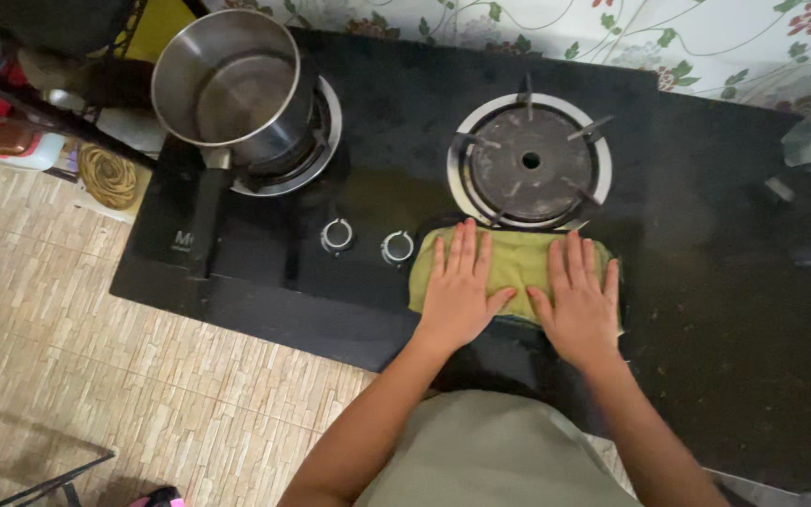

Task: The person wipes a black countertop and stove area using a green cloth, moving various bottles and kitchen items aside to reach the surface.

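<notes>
A yellow-green cloth lies flat on the black glass stove top, just in front of the right burner. My left hand presses flat on the cloth's left half with fingers spread. Beside it, my right hand presses flat on the right half, fingers pointing toward the burner. The two thumbs nearly meet over the cloth's front edge. Neither hand grips anything.
A steel saucepan with a black handle stands on the left burner. Two round knobs sit left of the cloth. Black countertop extends right; a tiled floor lies lower left.
</notes>
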